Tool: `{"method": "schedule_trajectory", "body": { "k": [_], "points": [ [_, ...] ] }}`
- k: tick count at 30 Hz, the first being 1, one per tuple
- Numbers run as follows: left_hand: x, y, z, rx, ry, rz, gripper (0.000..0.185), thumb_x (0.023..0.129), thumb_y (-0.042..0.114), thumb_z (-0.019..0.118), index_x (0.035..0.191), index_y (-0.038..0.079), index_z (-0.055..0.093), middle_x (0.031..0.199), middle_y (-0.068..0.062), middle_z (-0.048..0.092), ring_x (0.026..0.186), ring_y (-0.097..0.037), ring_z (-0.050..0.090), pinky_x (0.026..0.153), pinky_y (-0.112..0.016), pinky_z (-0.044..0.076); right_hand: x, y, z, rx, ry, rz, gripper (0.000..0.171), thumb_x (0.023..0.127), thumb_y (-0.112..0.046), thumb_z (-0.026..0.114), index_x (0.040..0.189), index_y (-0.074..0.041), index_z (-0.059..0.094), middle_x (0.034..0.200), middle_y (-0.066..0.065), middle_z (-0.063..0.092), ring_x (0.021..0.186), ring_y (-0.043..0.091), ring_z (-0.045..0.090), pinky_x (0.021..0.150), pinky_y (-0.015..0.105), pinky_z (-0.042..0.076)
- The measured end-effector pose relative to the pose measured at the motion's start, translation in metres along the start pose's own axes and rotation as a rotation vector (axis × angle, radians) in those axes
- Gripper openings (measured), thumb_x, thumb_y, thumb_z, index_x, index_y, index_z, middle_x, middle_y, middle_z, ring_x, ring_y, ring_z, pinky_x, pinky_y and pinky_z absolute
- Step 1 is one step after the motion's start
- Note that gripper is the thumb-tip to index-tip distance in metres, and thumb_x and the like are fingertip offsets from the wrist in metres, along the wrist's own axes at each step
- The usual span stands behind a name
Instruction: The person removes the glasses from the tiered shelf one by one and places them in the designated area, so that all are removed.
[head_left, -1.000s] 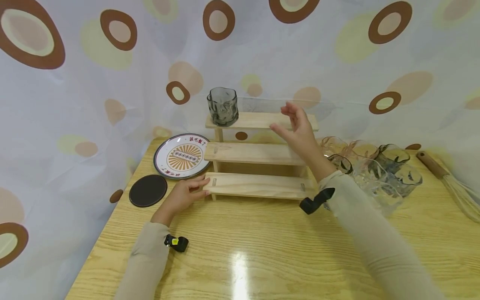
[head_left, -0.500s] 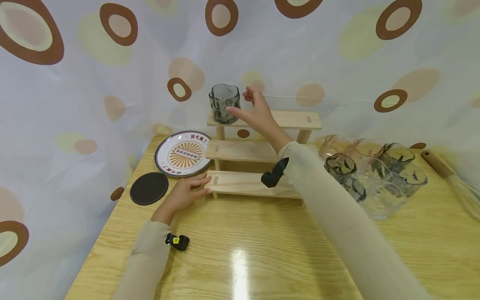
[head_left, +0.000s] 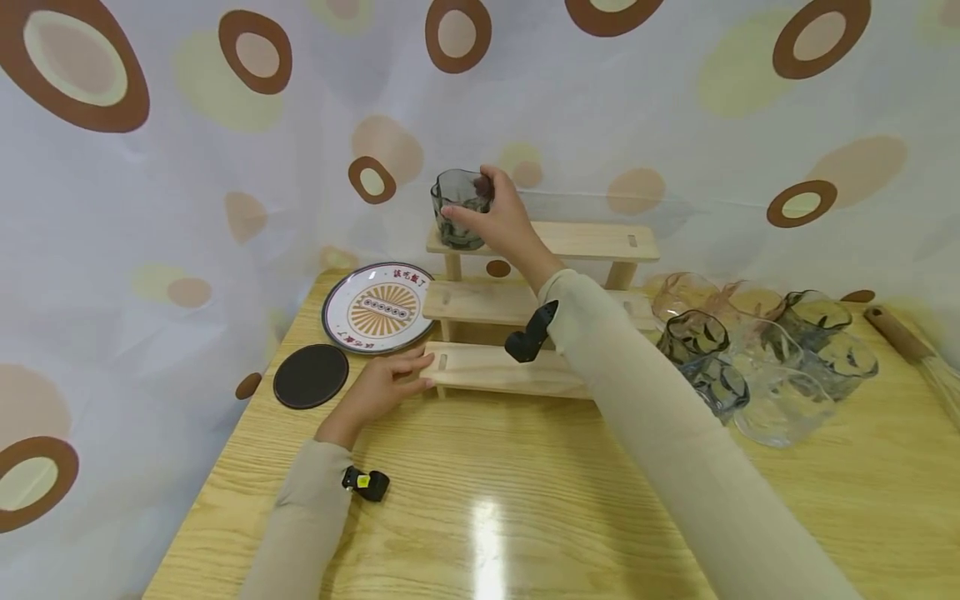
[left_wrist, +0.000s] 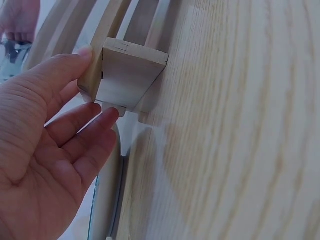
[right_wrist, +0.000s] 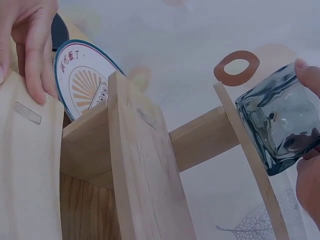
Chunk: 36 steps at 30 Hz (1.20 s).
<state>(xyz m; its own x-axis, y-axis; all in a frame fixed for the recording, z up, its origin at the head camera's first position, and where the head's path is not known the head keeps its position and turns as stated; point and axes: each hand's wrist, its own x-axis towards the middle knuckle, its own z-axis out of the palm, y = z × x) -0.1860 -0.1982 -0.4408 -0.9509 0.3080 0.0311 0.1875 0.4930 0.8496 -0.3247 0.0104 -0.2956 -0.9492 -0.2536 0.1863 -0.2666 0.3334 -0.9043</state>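
Observation:
A smoky grey drinking glass (head_left: 459,237) stands at the left end of the top board of a three-step wooden rack (head_left: 498,372). My right hand (head_left: 507,221) grips this glass from its right side, the thumb across the front and the fingers round behind. In the right wrist view the wavy grey glass (right_wrist: 277,117) sits against the top board, with fingertips at its edges. My left hand (head_left: 382,387) pinches the left end of the lowest step. In the left wrist view the thumb lies on the board's upper face, with the other fingers near its end and underside.
A patterned plate (head_left: 378,308) and a black round coaster (head_left: 311,377) lie left of the rack. Several clear, pink and grey glasses (head_left: 783,408) stand close together at the right. Beyond them lies a whisk (head_left: 900,333). A patterned cloth (head_left: 600,108) hangs behind.
My right hand has moved left along the top step to the grey glass and closed round it. The left hand has stayed at the lowest step's end. The head view has shifted slightly.

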Motion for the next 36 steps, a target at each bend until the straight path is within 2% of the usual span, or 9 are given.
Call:
{"method": "schedule_trajectory", "body": {
  "k": [10,17,24,30,36],
  "points": [
    [0.000,0.001,0.001,0.011,-0.006,-0.002,0.047,0.086,0.019,0.070,0.130,0.007,0.057,0.144,-0.012,0.041,0.127,-0.030,0.045,0.102,-0.038,0.044,-0.005,0.001,-0.006,-0.071,0.039,-0.038,0.085,0.081,-0.037,0.075,0.147,-0.008,0.030,0.134,0.007,0.046,0.118,0.016,0.045,0.097,0.026,0.043],
    [0.000,0.000,0.003,0.036,0.004,0.032,0.048,0.087,0.026,0.070,0.130,0.008,0.058,0.142,-0.014,0.043,0.126,-0.031,0.046,0.099,-0.035,0.046,-0.016,0.005,-0.023,-0.027,0.084,-0.053,0.083,0.081,-0.035,0.076,0.145,-0.007,0.032,0.131,0.007,0.047,0.116,0.015,0.045,0.096,0.026,0.044],
    [0.001,0.002,0.002,0.037,-0.007,-0.017,0.049,0.086,0.023,0.071,0.131,0.009,0.057,0.145,-0.009,0.041,0.128,-0.028,0.045,0.102,-0.037,0.044,-0.044,0.007,-0.066,-0.025,0.148,-0.090,0.083,0.082,-0.032,0.075,0.147,-0.006,0.029,0.133,0.011,0.045,0.120,0.018,0.045,0.099,0.029,0.042],
    [-0.001,-0.002,-0.003,0.044,0.000,-0.015,0.048,0.087,0.022,0.070,0.131,0.009,0.057,0.145,-0.009,0.041,0.126,-0.027,0.047,0.102,-0.036,0.044,-0.075,0.009,-0.107,-0.038,0.229,-0.138,0.077,0.084,-0.021,0.073,0.145,-0.003,0.031,0.130,0.014,0.046,0.118,0.022,0.044,0.100,0.025,0.040],
    [-0.006,-0.006,-0.010,0.036,0.006,-0.016,0.048,0.087,0.020,0.070,0.131,0.007,0.057,0.145,-0.011,0.041,0.126,-0.028,0.047,0.102,-0.037,0.044,-0.105,0.013,-0.146,-0.038,0.338,-0.132,0.071,0.084,-0.016,0.073,0.143,-0.005,0.034,0.122,0.003,0.050,0.111,0.012,0.046,0.096,0.016,0.040]
  ]
}}
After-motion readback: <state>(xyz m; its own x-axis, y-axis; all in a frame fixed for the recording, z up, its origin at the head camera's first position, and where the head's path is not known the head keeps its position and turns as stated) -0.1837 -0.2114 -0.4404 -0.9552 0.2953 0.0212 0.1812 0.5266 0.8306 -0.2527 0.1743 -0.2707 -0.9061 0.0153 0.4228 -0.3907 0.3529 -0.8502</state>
